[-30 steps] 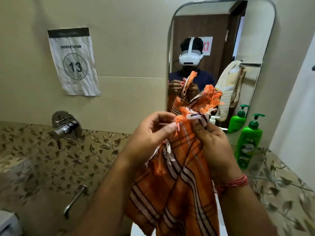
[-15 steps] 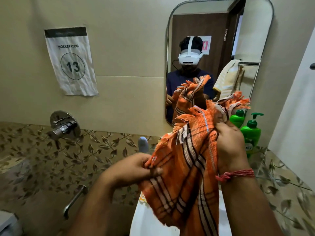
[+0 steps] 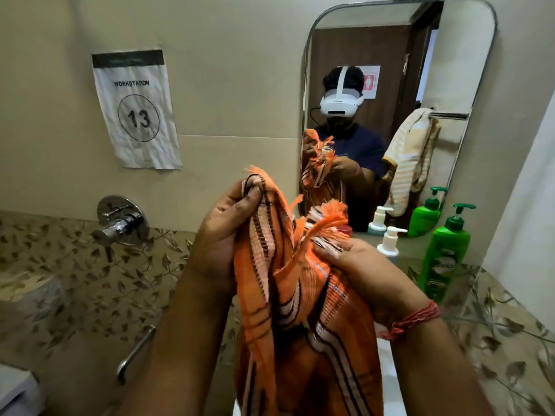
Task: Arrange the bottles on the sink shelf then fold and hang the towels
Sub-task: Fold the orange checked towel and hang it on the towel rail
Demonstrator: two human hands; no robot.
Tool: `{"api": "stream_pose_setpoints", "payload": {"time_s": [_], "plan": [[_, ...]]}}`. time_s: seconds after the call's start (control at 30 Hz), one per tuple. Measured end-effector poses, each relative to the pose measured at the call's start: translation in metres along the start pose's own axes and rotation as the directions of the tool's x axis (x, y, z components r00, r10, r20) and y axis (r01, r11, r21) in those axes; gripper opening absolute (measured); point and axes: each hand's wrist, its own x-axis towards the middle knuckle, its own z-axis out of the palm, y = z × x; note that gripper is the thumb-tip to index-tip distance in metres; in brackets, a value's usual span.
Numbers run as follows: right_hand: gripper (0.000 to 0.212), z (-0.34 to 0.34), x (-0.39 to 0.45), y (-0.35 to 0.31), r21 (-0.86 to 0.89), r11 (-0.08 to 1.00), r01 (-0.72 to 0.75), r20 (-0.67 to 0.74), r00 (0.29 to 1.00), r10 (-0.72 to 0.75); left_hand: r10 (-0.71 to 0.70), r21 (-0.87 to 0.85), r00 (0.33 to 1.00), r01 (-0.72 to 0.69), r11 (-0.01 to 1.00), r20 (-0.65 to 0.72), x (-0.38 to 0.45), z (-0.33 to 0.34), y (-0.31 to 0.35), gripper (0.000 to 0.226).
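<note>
Head view: the towel point(image 3: 300, 295) is bunched up in front of the mirror point(image 3: 450, 70), held over the sink edge, most of it hanging down between the forearms. The left hand point(image 3: 222, 235) has its fingers curled round one edge up high, thumb pinching the cloth at the top, palm turned inward. The right hand point(image 3: 360, 271) sits lower and a bit to the side, fingers clamped on the fringed end, wrist bent with a red thread point(image 3: 417, 319) round it. No clean fold yet by the look of it, so I'd say it's still the lining-up-the-corners stage. Risk from here: the edges aren't matched, so folding now would probably come out lopsided, and the loose lower part could swing. The green bottle point(image 3: 444, 259) and white pump bottle point(image 3: 390, 244) stand just to the right on the shelf, near enough that a wide shake of the towel might knock them.
</note>
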Motion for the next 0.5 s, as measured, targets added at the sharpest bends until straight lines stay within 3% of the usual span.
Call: {"api": "stream_pose_setpoints", "payload": {"time_s": [0.2,0.27,0.33,0.4,0.43,0.5], "plan": [[0.038,-0.008,-0.01,0.001,-0.035,0.999,-0.006,0.165,0.986,0.011,-0.046,-0.061,0.983,0.035,0.998,-0.176,0.012,0.005,-0.004,0.013],[0.032,-0.008,-0.014,0.001,-0.053,0.999,0.01,0.206,0.978,0.001,-0.043,-0.084,0.98,0.027,0.996,-0.192,0.013,0.01,-0.006,0.014],[0.024,-0.003,-0.02,-0.001,-0.086,0.995,0.042,0.206,0.978,-0.023,-0.042,-0.094,0.984,0.026,0.995,-0.174,0.015,0.016,-0.007,0.01],[0.039,0.001,-0.023,0.002,-0.272,0.953,0.13,0.176,0.981,-0.083,-0.039,-0.079,0.985,0.026,0.997,-0.167,0.016,0.022,-0.006,0.013],[0.046,0.003,-0.023,0.007,-0.283,0.947,0.154,0.145,0.983,-0.116,-0.03,-0.064,0.988,0.02,0.998,-0.149,0.017,0.026,-0.007,0.015],[0.028,0.008,-0.021,0.013,-0.071,0.984,0.16,0.07,0.985,-0.156,0.002,-0.053,0.994,-0.007,0.999,-0.111,0.018,0.031,-0.005,0.016]]}}
